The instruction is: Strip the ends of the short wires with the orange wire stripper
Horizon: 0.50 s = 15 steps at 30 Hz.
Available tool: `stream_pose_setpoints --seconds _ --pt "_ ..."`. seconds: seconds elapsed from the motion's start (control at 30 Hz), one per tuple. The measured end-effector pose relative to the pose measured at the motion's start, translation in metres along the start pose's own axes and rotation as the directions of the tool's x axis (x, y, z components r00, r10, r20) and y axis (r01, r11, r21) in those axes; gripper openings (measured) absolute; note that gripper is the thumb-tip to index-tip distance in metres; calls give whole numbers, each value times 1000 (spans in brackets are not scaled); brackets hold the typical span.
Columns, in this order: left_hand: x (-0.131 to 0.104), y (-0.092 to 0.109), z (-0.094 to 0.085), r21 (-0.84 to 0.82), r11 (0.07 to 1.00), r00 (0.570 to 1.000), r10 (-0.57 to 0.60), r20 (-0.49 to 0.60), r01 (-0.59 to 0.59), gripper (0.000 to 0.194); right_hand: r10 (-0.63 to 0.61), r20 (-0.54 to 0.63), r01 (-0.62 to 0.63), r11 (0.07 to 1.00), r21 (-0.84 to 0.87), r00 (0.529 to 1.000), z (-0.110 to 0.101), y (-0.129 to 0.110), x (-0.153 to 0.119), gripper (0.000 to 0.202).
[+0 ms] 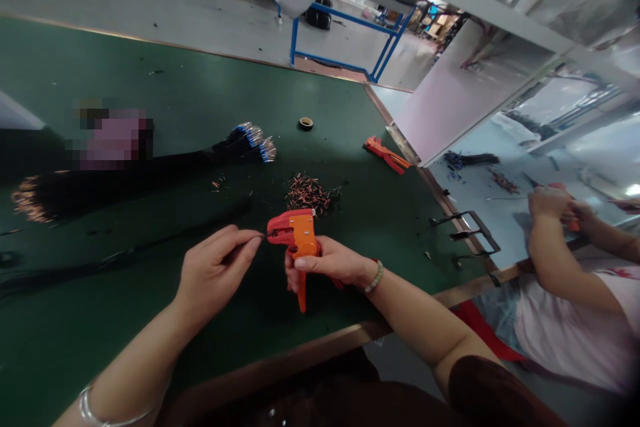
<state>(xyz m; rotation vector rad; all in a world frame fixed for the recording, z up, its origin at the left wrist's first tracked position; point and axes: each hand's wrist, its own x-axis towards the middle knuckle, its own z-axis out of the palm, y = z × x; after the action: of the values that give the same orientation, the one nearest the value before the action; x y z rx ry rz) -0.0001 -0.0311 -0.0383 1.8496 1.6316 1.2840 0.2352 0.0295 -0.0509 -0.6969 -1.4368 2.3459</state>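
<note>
My left hand (217,265) pinches a thin dark wire between thumb and forefinger; its tip is at the jaws of the tool. Wrapped round the grips of a red and orange wire stripper (303,233) is my right hand (327,263). The stripper's jaws point left, towards my left fingertips. Just beyond it lies a heap of cut wire ends (307,193) with copper and black bits. To the left, loose black wires (107,259) stretch across the green table. Most of the held wire is hidden by my fingers.
A thick bundle of black wires (125,180) with blue and metal ends lies behind my left hand. A roll of tape (305,123) and a second wire stripper (387,155) lie farther back. A metal handle (467,233) sits at the right edge. A co-worker's hands (550,203) are beyond it.
</note>
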Motion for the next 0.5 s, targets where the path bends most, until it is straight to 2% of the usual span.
stream_pose_setpoints --seconds 0.17,0.37,0.5 --pt "-1 0 0 -36 999 999 -19 26 20 25 -9 7 9 1000 -8 1000 0 2 0 39" --pt "-1 2 0 -77 987 989 -137 62 142 30 -15 6 15 998 -60 1000 1 1 -1 39" --pt "-1 3 -2 -124 977 983 -167 80 176 30 -1 13 2 994 -108 1000 3 -1 -1 41"
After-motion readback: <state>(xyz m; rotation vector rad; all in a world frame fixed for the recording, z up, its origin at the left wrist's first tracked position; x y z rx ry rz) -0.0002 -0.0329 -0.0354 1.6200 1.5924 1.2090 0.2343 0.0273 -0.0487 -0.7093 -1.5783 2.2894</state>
